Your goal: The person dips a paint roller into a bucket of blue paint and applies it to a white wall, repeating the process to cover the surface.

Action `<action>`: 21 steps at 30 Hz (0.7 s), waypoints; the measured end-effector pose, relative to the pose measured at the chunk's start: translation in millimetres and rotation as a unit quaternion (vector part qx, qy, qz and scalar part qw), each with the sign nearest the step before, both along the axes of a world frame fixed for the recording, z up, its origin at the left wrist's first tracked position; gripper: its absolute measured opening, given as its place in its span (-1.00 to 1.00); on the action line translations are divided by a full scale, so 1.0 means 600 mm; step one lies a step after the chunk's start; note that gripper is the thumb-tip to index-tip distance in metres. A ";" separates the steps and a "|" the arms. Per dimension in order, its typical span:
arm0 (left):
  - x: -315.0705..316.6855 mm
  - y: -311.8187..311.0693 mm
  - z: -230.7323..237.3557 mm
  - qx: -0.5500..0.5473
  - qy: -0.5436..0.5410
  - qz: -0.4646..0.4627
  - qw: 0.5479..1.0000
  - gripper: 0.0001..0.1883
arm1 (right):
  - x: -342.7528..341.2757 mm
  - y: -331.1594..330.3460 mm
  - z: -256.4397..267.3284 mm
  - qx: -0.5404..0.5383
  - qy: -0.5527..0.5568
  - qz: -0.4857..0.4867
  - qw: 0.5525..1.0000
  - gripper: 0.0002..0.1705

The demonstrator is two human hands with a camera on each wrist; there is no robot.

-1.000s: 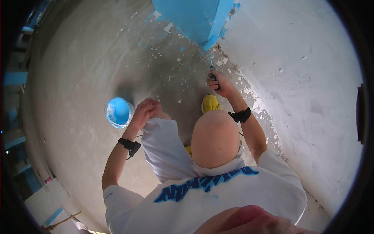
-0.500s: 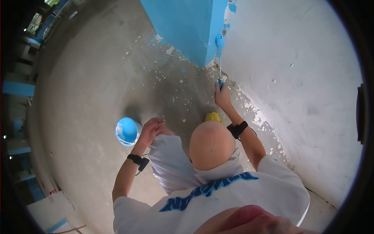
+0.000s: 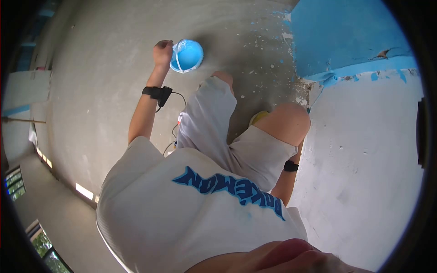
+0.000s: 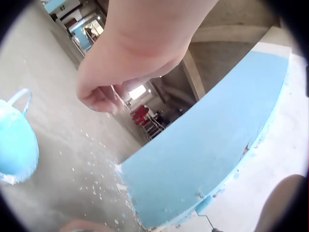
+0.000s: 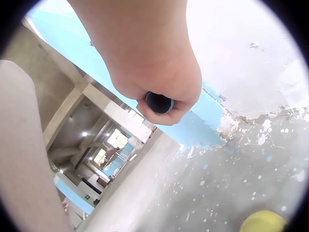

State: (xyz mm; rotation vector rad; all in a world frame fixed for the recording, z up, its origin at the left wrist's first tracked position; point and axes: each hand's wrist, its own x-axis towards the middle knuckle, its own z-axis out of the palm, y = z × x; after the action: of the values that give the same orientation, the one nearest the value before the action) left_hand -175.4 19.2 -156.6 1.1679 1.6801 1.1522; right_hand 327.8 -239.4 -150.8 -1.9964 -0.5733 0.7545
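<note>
My right hand (image 5: 159, 79) grips the dark handle (image 5: 159, 103) of a paint roller. In the head view my knee hides that hand, while the blue roller head (image 3: 331, 79) lies against the narrow blue edge of a column (image 3: 346, 41), beside the white wall. The roller's thin wire arm (image 4: 206, 219) also shows in the left wrist view. A bucket (image 3: 182, 70) of light blue paint stands on the floor, its handle crossing the top in the head view. My left hand (image 3: 163, 53) is just left of the bucket, fingers loosely curled with nothing in them.
White wall (image 3: 359, 150) meets the column on the right. White and blue paint spatters mark the grey floor (image 3: 114, 91) around the column's foot. My bent knees and a yellow shoe (image 5: 263, 223) are close by the right arm.
My left hand has come off the left knee and moved out beside the bucket. The head view has turned, so column and bucket sit elsewhere in it. The right hand keeps hold of the roller.
</note>
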 end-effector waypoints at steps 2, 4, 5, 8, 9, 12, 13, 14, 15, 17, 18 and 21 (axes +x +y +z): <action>-0.042 -0.002 -0.077 -0.026 0.194 0.027 0.980 -0.62 | 0.006 -0.034 -0.052 0.035 -0.032 0.000 0.999 -0.54; -0.031 -0.024 -0.081 -0.076 0.207 0.089 0.971 -0.46 | 0.005 -0.044 -0.037 0.085 -0.073 -0.025 0.993 -0.55; -0.026 -0.030 -0.082 -0.089 0.204 0.085 0.971 -0.39 | -0.020 -0.046 0.014 0.041 -0.055 -0.014 0.998 -0.56; -0.034 -0.024 -0.124 -0.079 0.107 0.037 0.990 -0.20 | -0.045 -0.037 0.114 0.065 0.035 -0.046 0.996 -0.64; -0.035 -0.017 -0.123 -0.106 0.111 0.007 0.988 -0.19 | -0.032 -0.033 0.138 0.090 0.032 -0.042 0.995 -0.65; -0.002 -0.014 -0.077 -0.099 0.026 0.002 0.995 -0.21 | 0.006 -0.006 0.248 0.145 -0.063 -0.037 0.987 -0.67; -0.004 -0.006 -0.087 -0.096 0.021 0.006 0.995 -0.22 | 0.006 0.006 0.291 0.164 -0.105 -0.019 0.981 -0.67; -0.019 0.008 -0.127 -0.094 0.016 0.004 0.995 -0.21 | 0.012 0.017 0.328 0.180 -0.114 -0.034 0.976 -0.67; -0.029 0.024 -0.159 -0.092 0.013 0.002 0.996 -0.21 | 0.021 0.027 0.366 0.192 -0.142 -0.024 0.971 -0.67; -0.028 0.035 -0.157 -0.136 -0.032 -0.013 0.990 -0.17 | 0.036 0.048 0.432 0.221 -0.187 -0.013 0.957 -0.66; -0.023 0.038 -0.154 -0.133 -0.053 -0.012 0.990 -0.15 | 0.046 0.058 0.461 0.238 -0.203 -0.010 0.950 -0.66; -0.013 0.048 -0.154 -0.128 -0.087 0.023 0.988 -0.18 | 0.064 0.090 0.531 0.270 -0.196 -0.010 0.943 -0.65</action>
State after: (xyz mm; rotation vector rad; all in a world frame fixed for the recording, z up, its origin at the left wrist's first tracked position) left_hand -183.0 48.3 -249.3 0.8492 1.6690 1.0003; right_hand 366.0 -185.5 168.1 -1.6269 -0.8837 0.1451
